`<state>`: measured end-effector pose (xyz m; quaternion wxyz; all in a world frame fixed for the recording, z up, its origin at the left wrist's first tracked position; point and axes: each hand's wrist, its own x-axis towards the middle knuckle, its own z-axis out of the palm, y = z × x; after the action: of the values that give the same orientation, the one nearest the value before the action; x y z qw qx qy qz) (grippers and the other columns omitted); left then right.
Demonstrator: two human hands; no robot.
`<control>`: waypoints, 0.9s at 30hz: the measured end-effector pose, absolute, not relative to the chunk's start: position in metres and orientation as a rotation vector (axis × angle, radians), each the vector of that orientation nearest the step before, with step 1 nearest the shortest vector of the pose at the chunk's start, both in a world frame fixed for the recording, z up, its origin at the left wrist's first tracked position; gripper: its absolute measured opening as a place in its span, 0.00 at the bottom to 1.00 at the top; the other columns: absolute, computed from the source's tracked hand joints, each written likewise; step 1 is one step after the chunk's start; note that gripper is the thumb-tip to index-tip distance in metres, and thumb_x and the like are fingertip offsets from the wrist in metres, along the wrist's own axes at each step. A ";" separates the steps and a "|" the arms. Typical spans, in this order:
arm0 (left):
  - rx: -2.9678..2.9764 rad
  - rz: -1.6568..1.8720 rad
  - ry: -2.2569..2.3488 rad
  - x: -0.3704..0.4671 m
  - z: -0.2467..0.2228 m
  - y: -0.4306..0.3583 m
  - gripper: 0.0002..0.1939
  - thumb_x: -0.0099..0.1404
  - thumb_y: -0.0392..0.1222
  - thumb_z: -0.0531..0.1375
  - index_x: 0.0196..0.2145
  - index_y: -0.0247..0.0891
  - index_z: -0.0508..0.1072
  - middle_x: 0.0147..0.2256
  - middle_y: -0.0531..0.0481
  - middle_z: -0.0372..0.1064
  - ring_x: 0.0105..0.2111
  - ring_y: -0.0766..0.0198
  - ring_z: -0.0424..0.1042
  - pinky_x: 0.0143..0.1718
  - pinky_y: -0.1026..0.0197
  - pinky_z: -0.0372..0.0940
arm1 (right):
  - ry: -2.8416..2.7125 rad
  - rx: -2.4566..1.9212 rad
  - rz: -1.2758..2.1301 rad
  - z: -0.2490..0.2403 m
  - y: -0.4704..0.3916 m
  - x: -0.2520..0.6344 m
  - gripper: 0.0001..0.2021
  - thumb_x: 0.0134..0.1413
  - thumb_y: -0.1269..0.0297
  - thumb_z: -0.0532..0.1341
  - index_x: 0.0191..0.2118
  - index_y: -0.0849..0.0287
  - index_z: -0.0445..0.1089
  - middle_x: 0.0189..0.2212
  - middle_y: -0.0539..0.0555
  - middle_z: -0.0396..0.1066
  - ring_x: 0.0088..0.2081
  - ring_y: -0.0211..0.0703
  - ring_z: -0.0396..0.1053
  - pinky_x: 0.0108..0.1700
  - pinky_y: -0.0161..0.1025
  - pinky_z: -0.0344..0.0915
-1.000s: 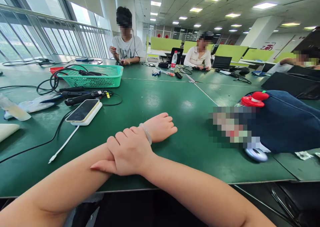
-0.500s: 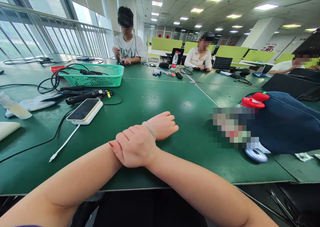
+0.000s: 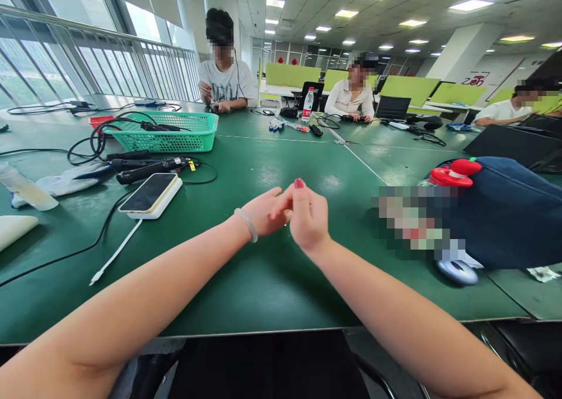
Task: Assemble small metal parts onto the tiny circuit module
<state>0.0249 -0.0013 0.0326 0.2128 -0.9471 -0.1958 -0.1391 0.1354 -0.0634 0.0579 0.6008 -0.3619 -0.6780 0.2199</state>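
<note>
Both hands meet above the green table, at the middle of the view. My left hand, with a pale bangle on its wrist, reaches to the right with its fingers stretched out; their tips are partly hidden. Curled round those fingers is my right hand, its thumb with a red nail pointing up. No object shows in either hand. Nearest on the left is a phone on a white block with a white cable.
At the left are a green basket with black cables, black tools, a glove and a translucent bottle. A blue bag, red-lidded bottle and round device lie right. Several people sit beyond.
My right hand has let go of my left forearm near the wrist and moved right, onto the left fingers. My left hand has shifted slightly left, and its fingers have straightened.
</note>
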 end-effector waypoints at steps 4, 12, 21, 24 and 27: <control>-2.528 -0.205 -0.466 0.012 0.037 0.000 0.09 0.62 0.32 0.53 0.25 0.37 0.70 0.25 0.46 0.70 0.37 0.57 0.65 0.42 0.55 0.53 | -1.500 -0.960 0.625 0.039 -0.039 0.173 0.27 0.60 0.47 0.45 0.16 0.58 0.59 0.11 0.46 0.56 0.15 0.32 0.60 0.23 0.32 0.59; -2.548 -0.381 -0.596 -0.007 0.019 0.004 0.12 0.67 0.33 0.48 0.44 0.38 0.69 0.37 0.46 0.73 0.38 0.60 0.66 0.39 0.58 0.55 | -1.610 -1.195 0.515 -0.003 -0.012 0.222 0.28 0.58 0.46 0.48 0.13 0.58 0.57 0.10 0.45 0.49 0.15 0.31 0.51 0.21 0.33 0.49; -2.747 -0.602 -0.804 -0.022 0.001 0.020 0.09 0.64 0.33 0.53 0.38 0.38 0.72 0.44 0.48 0.73 0.39 0.62 0.68 0.42 0.60 0.62 | -2.193 -1.138 0.351 -0.007 -0.015 0.217 0.23 0.61 0.53 0.47 0.21 0.59 0.66 0.18 0.48 0.62 0.23 0.34 0.59 0.29 0.34 0.55; -2.797 -0.658 -0.838 -0.021 0.002 0.018 0.10 0.64 0.34 0.54 0.39 0.38 0.74 0.44 0.47 0.72 0.41 0.61 0.67 0.45 0.58 0.62 | -2.256 -1.150 0.311 -0.008 -0.016 0.213 0.16 0.60 0.57 0.51 0.29 0.58 0.70 0.23 0.49 0.67 0.25 0.35 0.62 0.31 0.34 0.57; -2.852 -0.786 -1.128 -0.020 0.003 0.014 0.09 0.61 0.37 0.57 0.39 0.40 0.76 0.39 0.48 0.73 0.41 0.60 0.68 0.45 0.57 0.63 | -2.295 -1.157 0.279 -0.009 -0.015 0.210 0.09 0.57 0.62 0.55 0.39 0.56 0.71 0.31 0.51 0.70 0.29 0.36 0.64 0.33 0.35 0.60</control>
<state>-0.0197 0.0141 0.0031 -0.0122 -0.9008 -0.3562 -0.2482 0.2100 -0.0154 -0.0090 0.2747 -0.4302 -0.8537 0.1036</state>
